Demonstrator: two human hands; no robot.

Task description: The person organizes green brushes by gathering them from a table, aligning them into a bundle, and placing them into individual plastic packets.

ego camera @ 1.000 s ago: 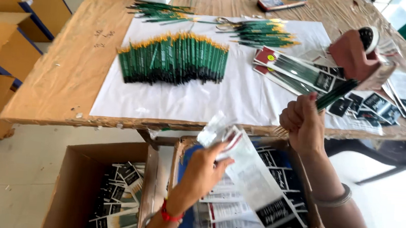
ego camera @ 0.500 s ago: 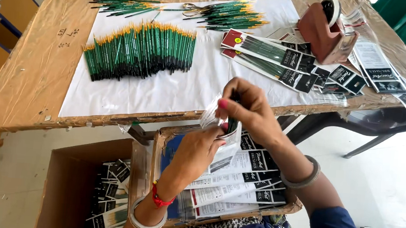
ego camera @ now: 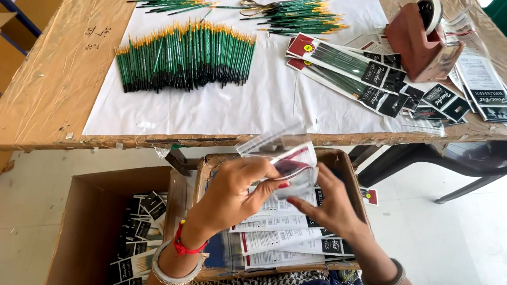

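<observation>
Since half a second ago my right hand [ego camera: 335, 208] has dropped from the top of the clear sleeve [ego camera: 285, 159] to its lower edge, and the view has tipped so that more of the worktop [ego camera: 55, 81] shows. The clear sleeve, with a dark red card inside it, now sits just off the worktop's near edge, above the tray on my lap. My left hand [ego camera: 235, 195] has its fingers [ego camera: 266, 170] closed round the sleeve from the left, thumb on top; my right hand's fingers are pinched narrow on the sleeve's lower right side. Under both hands lies a stack of flat printed packets [ego camera: 273, 239] in the wooden tray [ego camera: 347, 167]. To the left, on the floor, an open cardboard box [ego camera: 82, 208] holds more black-and-white packets. On the worktop a white sheet [ego camera: 256, 107] carries a tight row of green-handled brushes [ego camera: 185, 57] towards the left, with looser bunches at the far edge. Filled brush packets [ego camera: 347, 72] lie towards the right edge, just beside a reddish-brown tape dispenser [ego camera: 421, 41].
</observation>
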